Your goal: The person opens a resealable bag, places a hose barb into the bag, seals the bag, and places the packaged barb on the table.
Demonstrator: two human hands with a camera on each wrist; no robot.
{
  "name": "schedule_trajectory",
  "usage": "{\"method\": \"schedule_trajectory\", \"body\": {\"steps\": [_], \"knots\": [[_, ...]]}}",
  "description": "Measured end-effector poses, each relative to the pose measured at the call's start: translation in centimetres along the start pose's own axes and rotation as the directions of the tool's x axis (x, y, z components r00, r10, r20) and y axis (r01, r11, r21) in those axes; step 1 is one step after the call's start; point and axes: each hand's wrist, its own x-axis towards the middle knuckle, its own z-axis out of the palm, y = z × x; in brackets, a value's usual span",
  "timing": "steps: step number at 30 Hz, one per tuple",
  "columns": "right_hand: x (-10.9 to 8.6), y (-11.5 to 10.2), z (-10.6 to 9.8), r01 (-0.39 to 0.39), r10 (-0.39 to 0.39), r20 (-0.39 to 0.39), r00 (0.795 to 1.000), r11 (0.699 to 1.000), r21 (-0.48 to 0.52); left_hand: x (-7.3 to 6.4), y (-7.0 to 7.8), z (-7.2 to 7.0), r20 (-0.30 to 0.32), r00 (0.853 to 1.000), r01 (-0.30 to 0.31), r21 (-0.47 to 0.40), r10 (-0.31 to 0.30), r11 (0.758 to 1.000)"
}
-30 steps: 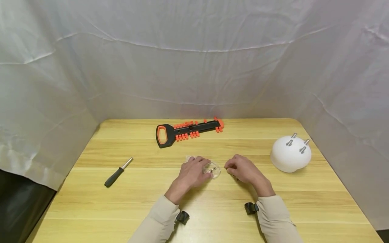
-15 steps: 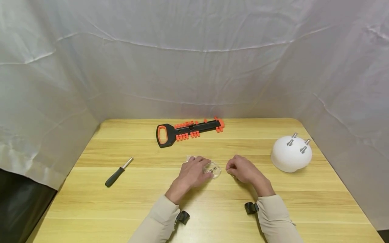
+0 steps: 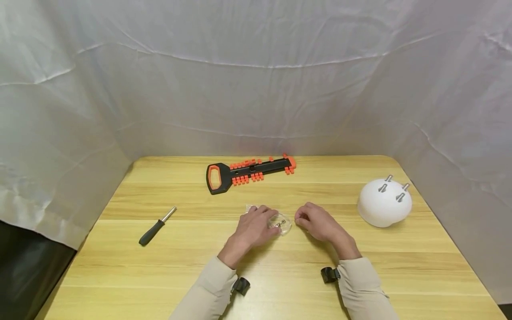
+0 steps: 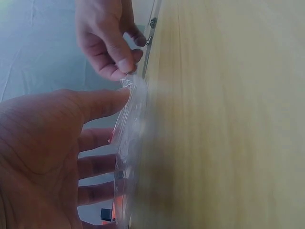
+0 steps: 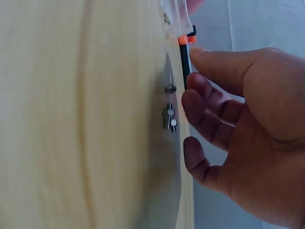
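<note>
My left hand [image 3: 256,226] grips a clear plastic bag [image 3: 285,223] near the middle of the table, thumb on one face and fingers on the other in the left wrist view. Small metal screws [image 3: 278,225] show through the film. Just right of the bag is my right hand [image 3: 318,222], its fingers bent and the tips of thumb and finger right at the bag's mouth in the left wrist view. I cannot tell whether a screw is between those tips. Several loose screws [image 5: 170,114] lie on the table below the right hand's fingers.
A screwdriver [image 3: 152,232] with a dark handle lies at the left. Toward the back is a black tool-like piece [image 3: 272,166] with an orange-lined handle loop and orange clips. A white rounded block [image 3: 382,206] with metal pegs stands at the right. Pale cloth [image 3: 256,98] surrounds the table.
My right hand has shifted slightly left toward the bag, away from the spot where its fingertips were near the tabletop. The left hand and the bag stay in place.
</note>
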Motion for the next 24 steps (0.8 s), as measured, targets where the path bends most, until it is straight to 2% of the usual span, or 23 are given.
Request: {"method": "schedule_trajectory", "body": {"steps": [5,10,24], "knots": [[0.2,-0.8,0.2,0.039,-0.037,-0.035,0.999,0.998,0.044,0.1,0.0,0.0,-0.003,1.0,-0.006,0.013,0.006,1.0],[0.4,-1.7,0.6,0.041,-0.04,-0.028,0.999,0.998,0.056,0.1,0.0,0.0,0.001,1.0,-0.005,0.024,0.005,1.0],[0.5,-3.1,1.2,0.042,-0.042,-0.005,0.999,0.999,-0.001,0.0,0.0,0.0,0.013,1.0,0.004,0.02,-0.005,1.0]]}}
